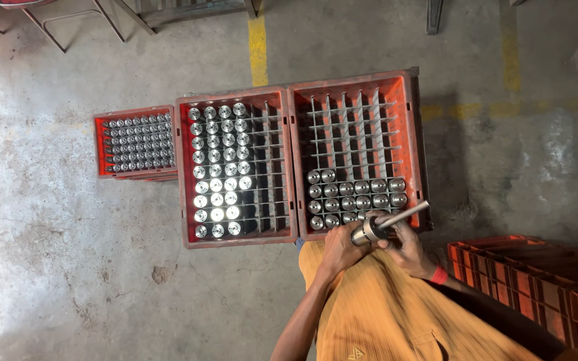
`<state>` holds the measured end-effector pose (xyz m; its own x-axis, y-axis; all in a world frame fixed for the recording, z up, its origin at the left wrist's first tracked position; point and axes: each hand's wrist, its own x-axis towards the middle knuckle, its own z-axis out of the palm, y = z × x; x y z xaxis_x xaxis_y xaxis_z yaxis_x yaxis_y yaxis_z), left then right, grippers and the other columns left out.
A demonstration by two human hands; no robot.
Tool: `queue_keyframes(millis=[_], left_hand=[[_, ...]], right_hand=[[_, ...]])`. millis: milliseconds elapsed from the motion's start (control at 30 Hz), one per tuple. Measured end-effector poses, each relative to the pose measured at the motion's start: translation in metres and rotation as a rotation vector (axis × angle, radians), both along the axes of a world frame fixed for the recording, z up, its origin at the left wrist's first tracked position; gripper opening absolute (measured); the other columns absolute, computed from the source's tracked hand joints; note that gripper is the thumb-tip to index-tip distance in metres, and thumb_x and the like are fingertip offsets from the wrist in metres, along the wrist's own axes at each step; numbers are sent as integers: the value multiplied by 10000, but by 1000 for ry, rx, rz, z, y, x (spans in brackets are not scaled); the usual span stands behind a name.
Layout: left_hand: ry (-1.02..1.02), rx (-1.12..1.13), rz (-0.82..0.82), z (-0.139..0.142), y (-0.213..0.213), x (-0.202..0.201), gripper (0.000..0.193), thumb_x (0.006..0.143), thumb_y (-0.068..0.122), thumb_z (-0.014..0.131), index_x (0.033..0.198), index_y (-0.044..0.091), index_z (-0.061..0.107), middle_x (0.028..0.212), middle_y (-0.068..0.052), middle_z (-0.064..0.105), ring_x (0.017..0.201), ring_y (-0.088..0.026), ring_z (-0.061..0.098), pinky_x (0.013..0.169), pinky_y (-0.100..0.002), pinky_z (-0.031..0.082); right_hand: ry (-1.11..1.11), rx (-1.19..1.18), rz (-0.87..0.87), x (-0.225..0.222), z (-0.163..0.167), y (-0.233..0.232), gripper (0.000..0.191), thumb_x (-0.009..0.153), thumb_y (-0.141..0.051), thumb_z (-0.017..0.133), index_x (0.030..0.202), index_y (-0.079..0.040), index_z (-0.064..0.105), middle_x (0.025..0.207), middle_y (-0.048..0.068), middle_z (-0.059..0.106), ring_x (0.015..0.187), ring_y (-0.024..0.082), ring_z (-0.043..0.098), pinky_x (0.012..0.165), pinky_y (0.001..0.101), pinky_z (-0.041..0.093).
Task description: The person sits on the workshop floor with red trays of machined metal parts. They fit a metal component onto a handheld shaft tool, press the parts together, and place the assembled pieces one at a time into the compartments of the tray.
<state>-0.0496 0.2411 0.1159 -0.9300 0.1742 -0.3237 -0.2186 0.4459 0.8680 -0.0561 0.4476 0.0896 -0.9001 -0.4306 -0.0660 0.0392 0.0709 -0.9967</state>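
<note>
Steel cylinder (364,232) sat clenched in my left hand (340,249); right hand (406,246) gripped rod (406,216), pointing up-right w/ crate (359,83) just ahead.

We see no labels, signs or screens here; the only packaging is red plastic crates with gridded dividers. Two large ones stand side by side on the concrete floor, the middle crate (235,167) filled in its left columns with shiny metal cylinders, the right crate (357,154) holding cylinders only in its nearest rows. A smaller crate (135,142) sits just left of them, packed with smaller metal parts, and a stack of crates (536,287) stands at the lower right.
</note>
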Motion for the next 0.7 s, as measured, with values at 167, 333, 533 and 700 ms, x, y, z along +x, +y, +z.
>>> queue_keyframes(millis=[167,333,533,700], left_hand=[[-10,109,-110,-19,4,6,450,759,327,847,1106,64,731,869,-169,763,810,-308,761,746,-422,579],[275,-203,-230,-50,-12,-1,545,819,416,844,1264,131,711,898,-175,774,653,-246,736,687,-382,610],[470,-464,-93,-87,-37,-48,738,822,286,813,1490,159,527,1045,-122,715,750,-232,707,532,-346,550],[622,-594,-119,-110,-34,-83,839,709,42,814,1484,182,525,1072,-82,687,929,-273,713,693,-369,608]], right_hand=[[39,-106,105,-5,-18,21,412,941,-207,726,1279,-30,569,1445,204,583,1394,326,546,1154,481,491],[-82,-193,-153,-10,-25,42,372,930,-52,686,1292,-18,607,1370,183,640,1264,269,656,1046,393,592],[-64,-283,-439,-18,-20,61,372,978,82,603,1330,-37,582,1384,152,633,1108,104,629,801,184,529],[-29,-269,-446,-10,-17,51,368,981,82,618,1329,-34,593,1346,134,659,1043,106,628,787,196,542]])
